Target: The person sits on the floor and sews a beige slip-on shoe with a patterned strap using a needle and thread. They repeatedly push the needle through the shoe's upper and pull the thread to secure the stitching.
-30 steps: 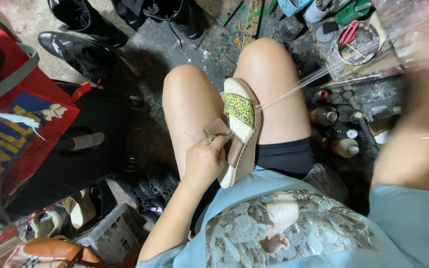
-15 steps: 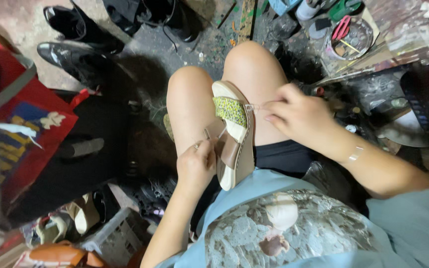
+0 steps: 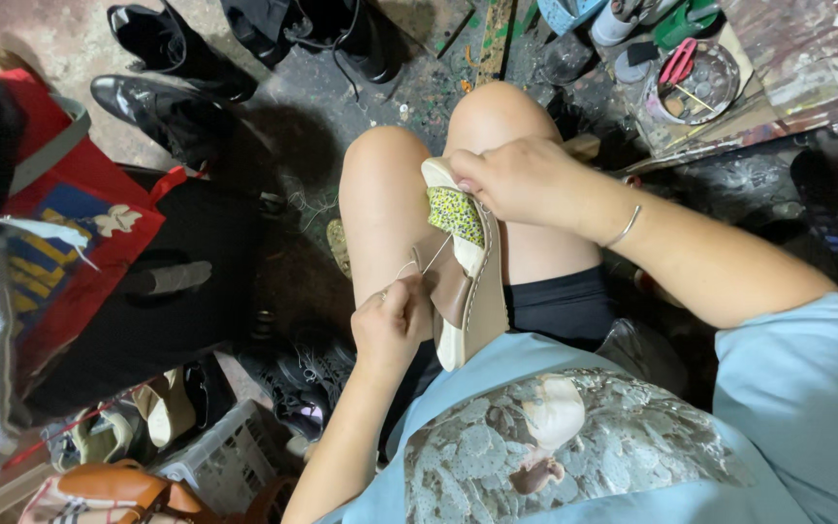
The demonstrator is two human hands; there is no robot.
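- Gripping a cream-soled sandal (image 3: pixel 472 291) w/ both hands, you've got it wedged on edge between your bare knees, sole facing your right thigh.
- Your right hand (image 3: pixel 516 180) is curled shut over the toe end, fingers wrapped down on the yellow-green patterned strap (image 3: pixel 455 213).
- Your left hand (image 3: pixel 392 325) is a closed fist just beside the brown strap (image 3: pixel 450 286); thumb & fingers pinch a thin pale thread (image 3: pixel 417 267) that runs up to the sandal's upper. Can't tell if there's a needle in that pinch, too small.
- Thin bangle (image 3: pixel 625 228) sits on your right wrist.
- Off to your left: red bag (image 3: pixel 80 243) & black shoes (image 3: pixel 162 82) on the floor, well apart from the sandal.
- Lower left: white plastic crate (image 3: pixel 220 461), tan bag (image 3: pixel 113 485) near it.
- Upper right: round tin (image 3: pixel 695 82) w/ pink-handled scissors (image 3: pixel 676 63) on a paint-stained bench.
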